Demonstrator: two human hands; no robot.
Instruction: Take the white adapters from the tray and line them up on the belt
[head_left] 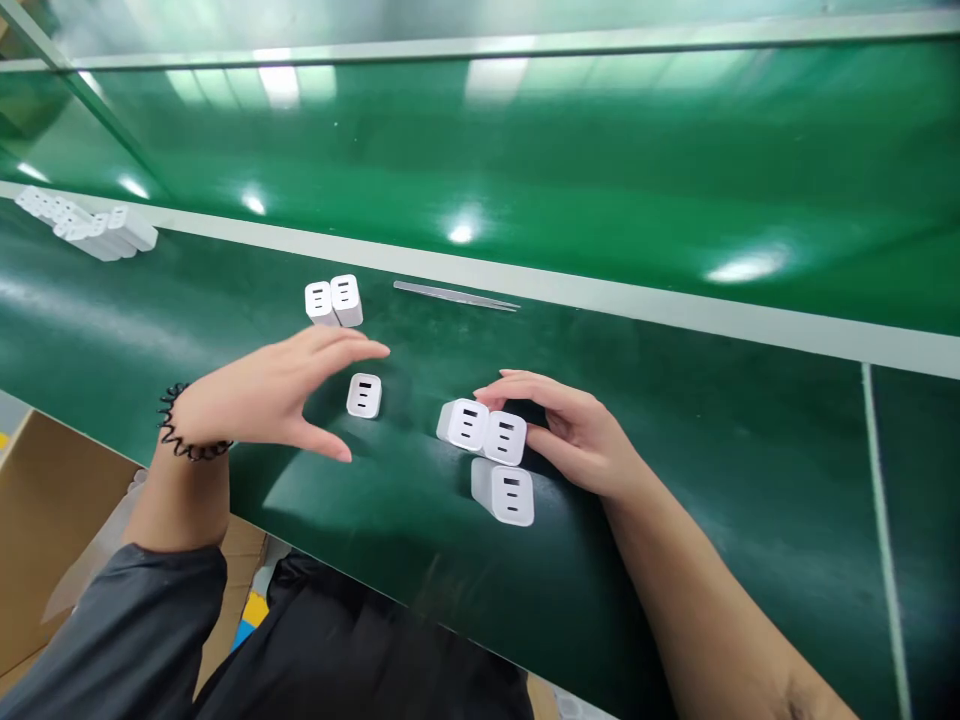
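My left hand [281, 385] is open, thumb and fingers spread apart with nothing between them. Just right of it, a white charger faceplate or charger [364, 396] faces up; its depth cannot be made out. Behind its fingers stand two white USB chargers [334, 300], side by side. My right hand [574, 430] has its thumb and fingers closed around a white charger [507, 438], whose slotted face points up. Against that one's left side is another charger [467, 425]. A third charger [512, 495] lies just in front, nearer my body.
Metal tweezers [456, 295] lie near the bench's back strip. More white chargers [94, 225] are grouped at the far left of the green bench [712, 480]. Below the front edge, at left, is an open cardboard box [56, 530]. A raised green panel [562, 160] runs behind.
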